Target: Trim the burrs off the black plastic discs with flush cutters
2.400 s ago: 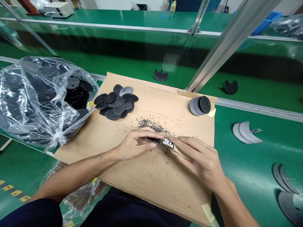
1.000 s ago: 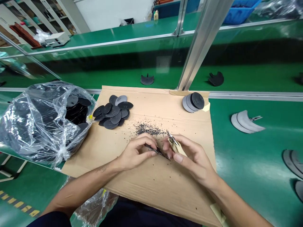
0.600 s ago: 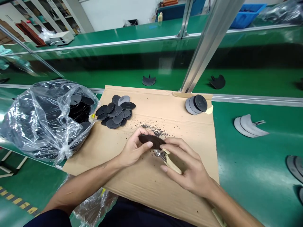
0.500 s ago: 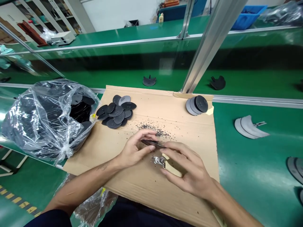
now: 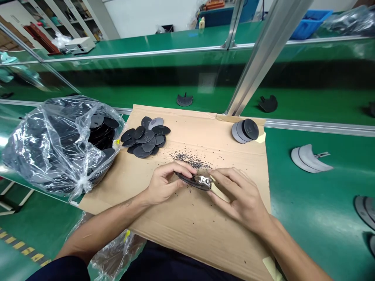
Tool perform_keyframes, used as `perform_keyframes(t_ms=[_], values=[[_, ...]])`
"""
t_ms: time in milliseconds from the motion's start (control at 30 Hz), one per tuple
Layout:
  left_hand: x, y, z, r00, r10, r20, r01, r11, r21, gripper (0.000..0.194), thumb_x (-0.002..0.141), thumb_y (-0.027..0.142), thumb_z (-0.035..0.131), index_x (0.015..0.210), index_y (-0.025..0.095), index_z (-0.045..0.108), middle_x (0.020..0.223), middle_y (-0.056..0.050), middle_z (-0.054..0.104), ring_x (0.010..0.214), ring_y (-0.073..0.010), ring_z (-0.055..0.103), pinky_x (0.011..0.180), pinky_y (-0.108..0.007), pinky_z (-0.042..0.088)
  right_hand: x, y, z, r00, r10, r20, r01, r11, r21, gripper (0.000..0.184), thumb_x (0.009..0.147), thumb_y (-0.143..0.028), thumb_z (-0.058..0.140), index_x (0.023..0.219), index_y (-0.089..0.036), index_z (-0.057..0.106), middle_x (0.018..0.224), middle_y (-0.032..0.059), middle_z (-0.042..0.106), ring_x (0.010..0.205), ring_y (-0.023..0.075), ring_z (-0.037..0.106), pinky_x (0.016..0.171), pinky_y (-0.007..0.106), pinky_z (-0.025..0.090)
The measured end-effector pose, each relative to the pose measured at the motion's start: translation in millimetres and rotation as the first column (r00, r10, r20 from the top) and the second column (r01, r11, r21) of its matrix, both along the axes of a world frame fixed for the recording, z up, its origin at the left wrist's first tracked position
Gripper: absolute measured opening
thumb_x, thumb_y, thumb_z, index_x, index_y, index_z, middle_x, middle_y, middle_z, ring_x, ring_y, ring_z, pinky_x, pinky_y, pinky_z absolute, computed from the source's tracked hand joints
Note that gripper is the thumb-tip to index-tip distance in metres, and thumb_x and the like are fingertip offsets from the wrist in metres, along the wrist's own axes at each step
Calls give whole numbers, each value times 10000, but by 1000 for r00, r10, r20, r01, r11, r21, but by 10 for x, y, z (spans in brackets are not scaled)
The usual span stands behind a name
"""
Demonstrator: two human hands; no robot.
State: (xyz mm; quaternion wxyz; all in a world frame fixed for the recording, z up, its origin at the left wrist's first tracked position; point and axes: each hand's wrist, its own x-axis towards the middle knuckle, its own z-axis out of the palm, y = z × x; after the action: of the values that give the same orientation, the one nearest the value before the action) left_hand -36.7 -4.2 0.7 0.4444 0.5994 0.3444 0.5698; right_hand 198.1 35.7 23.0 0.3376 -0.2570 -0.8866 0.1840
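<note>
Near centre of frame, left hand (image 5: 166,183) has fingers clamped on the left end of a thin black disc (image 5: 191,182), tilted nearly edge-on. Right hand (image 5: 238,195) has fingers closed round cream-handled pliers (image 5: 218,191), shiny metal nose at the disc; can't tell if it's biting. Underneath: matte tan cardboard (image 5: 175,222), black crumbs (image 5: 191,160) scattered just above the hands. Left of centre, loose pile of oval discs (image 5: 146,138); right of centre, upper half, overlapping stack (image 5: 245,130). Far left, glossy clear bag (image 5: 67,156). Raised marks on pile and stack, too small to read.
</note>
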Motion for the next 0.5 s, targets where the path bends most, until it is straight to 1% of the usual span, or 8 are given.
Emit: perform_keyframes(t_ms=[100,300,500], values=[[1,6,0,1000,-5,-1,5,1000,14,105,893,247,716,974,180,724,1033,-88,758,1002,-181,704,911,-321,567,4,-3,-17,999,-29,44,26,998,57,307,933,-228,630,1233,-173,588,1054,108,712,908,216,663,727,355,522],[13,10,1,1000,-10,-9,10,1000,27,83,887,222,721,960,185,736,1009,-88,769,989,-185,712,900,-333,580,22,-13,-31,993,-76,91,65,991,119,288,950,-236,607,1229,-164,604,1029,113,722,886,214,662,724,347,508],[21,3,12,1000,-29,-5,29,999,18,85,893,243,715,945,182,743,997,-93,772,984,-187,715,898,-339,583,25,-11,-43,993,-61,99,49,992,114,286,957,-232,614,1234,-160,602,1039,102,737,879,201,668,729,338,525]])
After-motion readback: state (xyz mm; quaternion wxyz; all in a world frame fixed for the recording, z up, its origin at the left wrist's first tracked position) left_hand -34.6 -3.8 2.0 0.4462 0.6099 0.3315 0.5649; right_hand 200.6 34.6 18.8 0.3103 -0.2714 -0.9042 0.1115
